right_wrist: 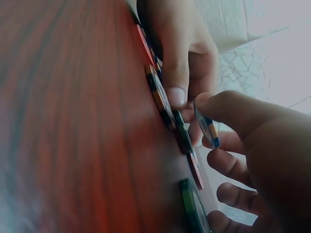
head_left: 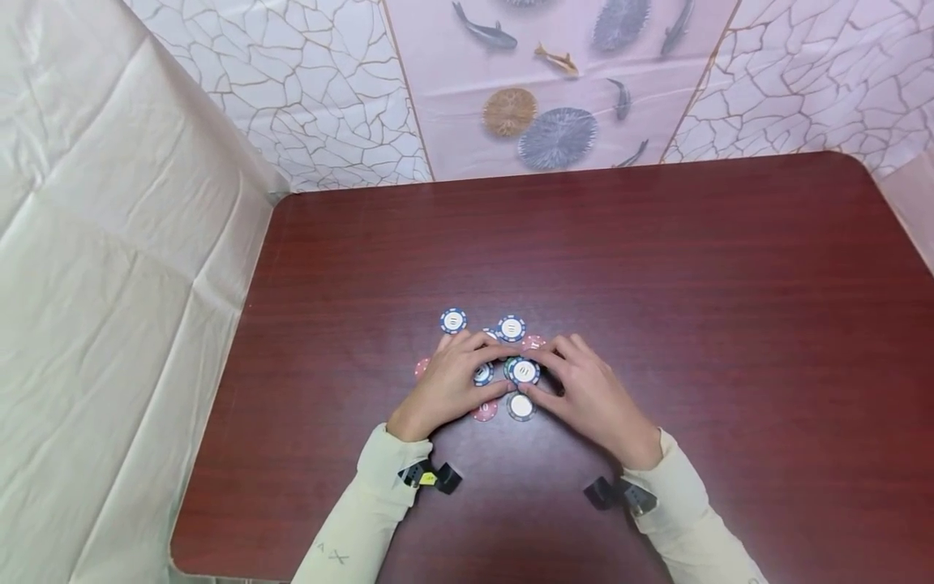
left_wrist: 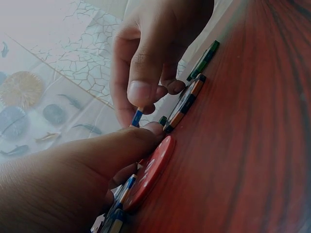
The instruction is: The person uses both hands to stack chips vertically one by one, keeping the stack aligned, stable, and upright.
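Poker chips lie between the two hands on the table. My right hand [head_left: 594, 397] pinches a blue-and-white poker chip [right_wrist: 206, 127] between thumb and fingers, raised off the tabletop and tilted. Beneath it a green poker chip [right_wrist: 182, 136] shows at the left hand's thumb. My left hand [head_left: 454, 377] curves its thumb and index finger around the edges of that green chip, low at the table. Another blue chip [head_left: 483, 373] sits inside the left hand's curve. A red chip [left_wrist: 150, 172] lies under the left thumb, and a white-centred chip [head_left: 521, 407] is nearest the person.
Two blue chips, one at the left [head_left: 453, 320] and one at the right [head_left: 511, 328], lie beyond the hands. A red chip [head_left: 535, 343] shows by the right fingertips, another red one [head_left: 422, 367] beside the left hand. The dark red table [head_left: 657, 268] meets patterned cloth [head_left: 328, 97] behind.
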The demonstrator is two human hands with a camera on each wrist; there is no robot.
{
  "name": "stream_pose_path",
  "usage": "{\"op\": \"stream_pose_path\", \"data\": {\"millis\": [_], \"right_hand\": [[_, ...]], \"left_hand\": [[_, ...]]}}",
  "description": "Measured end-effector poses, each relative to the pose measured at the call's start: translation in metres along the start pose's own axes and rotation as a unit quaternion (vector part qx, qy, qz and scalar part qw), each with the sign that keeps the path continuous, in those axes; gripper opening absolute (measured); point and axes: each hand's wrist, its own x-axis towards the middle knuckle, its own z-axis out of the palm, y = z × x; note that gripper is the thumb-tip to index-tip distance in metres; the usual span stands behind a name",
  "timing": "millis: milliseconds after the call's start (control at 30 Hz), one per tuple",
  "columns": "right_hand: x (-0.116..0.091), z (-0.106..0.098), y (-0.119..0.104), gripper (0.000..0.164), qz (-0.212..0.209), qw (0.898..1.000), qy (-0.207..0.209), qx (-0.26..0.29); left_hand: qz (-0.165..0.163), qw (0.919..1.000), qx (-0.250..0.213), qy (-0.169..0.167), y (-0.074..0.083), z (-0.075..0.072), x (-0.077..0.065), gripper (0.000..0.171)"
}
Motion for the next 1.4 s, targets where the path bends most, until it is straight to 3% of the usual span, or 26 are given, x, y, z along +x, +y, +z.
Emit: {"op": "stream_pose_path", "data": {"millis": [733,1167,1400], "right_hand": [[0.003,0.010,-0.005,0.045,0.002,0.999,0.028,0.039],[0.004,0.014,-0.004,0.022,-0.014,0.997,0.057,0.055],[0.004,0.010,-0.004,0.013,0.020,0.989,0.097,0.108]], "left_hand": [[-0.010,0.9997,0.021,-0.008,-0.002,0.000,0.003,0.050],[-0.005,0.9999,0.015,-0.002,-0.001,0.000,0.002,0.053],[-0.004,0.9998,0.020,-0.003,-0.001,0.000,0.002,0.052]]}}
